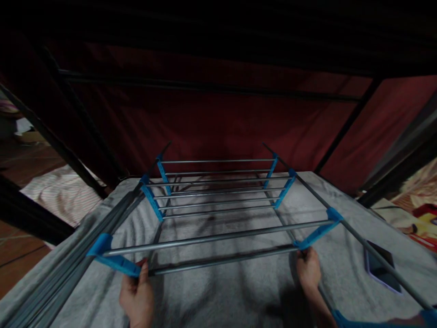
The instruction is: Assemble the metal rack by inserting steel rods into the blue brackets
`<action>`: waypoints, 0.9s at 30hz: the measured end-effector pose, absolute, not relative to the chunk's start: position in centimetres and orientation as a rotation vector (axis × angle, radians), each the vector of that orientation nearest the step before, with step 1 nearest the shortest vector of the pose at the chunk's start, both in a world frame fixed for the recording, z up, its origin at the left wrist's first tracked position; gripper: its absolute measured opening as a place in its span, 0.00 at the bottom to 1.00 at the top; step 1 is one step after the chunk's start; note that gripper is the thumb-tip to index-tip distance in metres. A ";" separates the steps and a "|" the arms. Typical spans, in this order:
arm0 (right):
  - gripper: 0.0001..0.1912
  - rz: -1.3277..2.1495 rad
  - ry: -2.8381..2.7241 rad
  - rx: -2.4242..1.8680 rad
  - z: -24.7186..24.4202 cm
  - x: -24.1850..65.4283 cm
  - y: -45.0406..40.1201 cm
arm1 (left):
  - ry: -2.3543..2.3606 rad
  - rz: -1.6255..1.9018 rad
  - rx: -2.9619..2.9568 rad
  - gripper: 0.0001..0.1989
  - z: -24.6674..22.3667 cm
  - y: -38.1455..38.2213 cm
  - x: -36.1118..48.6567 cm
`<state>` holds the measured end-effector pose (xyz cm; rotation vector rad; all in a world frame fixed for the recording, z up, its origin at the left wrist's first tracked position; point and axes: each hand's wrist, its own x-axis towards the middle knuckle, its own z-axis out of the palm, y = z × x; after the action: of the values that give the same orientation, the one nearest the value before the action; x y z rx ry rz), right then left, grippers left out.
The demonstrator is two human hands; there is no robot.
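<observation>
A rack frame of grey metal tubes point(218, 237) and blue plastic connectors lies on a grey blanket point(218, 300). My left hand point(138, 294) is closed on the lower end of the near left blue connector point(118, 263), beside the end of a cross tube point(221, 261). At the other end of that tube, my right hand point(309, 269) has its fingers curled at the lower end of the near right blue connector point(317, 232). What its fingertips touch is partly hidden. Farther back, more cross tubes run between blue connectors point(152, 200) on both sides.
A bundle of loose grey tubes point(75, 269) lies along the left side. To the right, a phone point(382, 266) rests on the blanket beneath a long side tube. Dark red cloth point(218, 118) hangs behind, with dark frame bars point(211, 89). Another blue connector point(362, 324) shows at the bottom right.
</observation>
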<state>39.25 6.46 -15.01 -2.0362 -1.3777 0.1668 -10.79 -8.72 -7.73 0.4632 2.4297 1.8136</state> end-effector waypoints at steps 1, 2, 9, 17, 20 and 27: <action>0.17 0.167 -1.366 -2.032 -14.9 39.2 6.6 | 2.427 1.820 0.482 0.26 -7.7 -8.5 -10.8; 0.16 0.170 -1.357 -2.024 -14.7 39.2 6.8 | 2.424 1.829 0.502 0.26 -7.6 -8.2 -10.8; 0.14 0.194 -1.364 -2.009 -14.6 38.9 7.5 | 2.330 1.870 0.508 0.25 -7.6 -6.8 -10.9; 0.12 0.199 -1.363 -1.967 -14.7 38.8 7.3 | 2.319 1.822 0.473 0.26 -8.1 -6.9 -11.2; 0.10 0.195 -1.386 -1.949 -14.7 38.8 7.2 | 2.315 1.818 0.477 0.27 -8.2 -7.0 -11.3; 0.08 0.194 -1.359 -1.921 -14.6 38.8 7.2 | 2.390 1.723 0.498 0.27 -8.5 -7.5 -11.5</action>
<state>38.85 7.20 -14.61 -1.9212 -1.3595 0.1936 -11.48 -7.50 -8.49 0.4983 2.3904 1.7233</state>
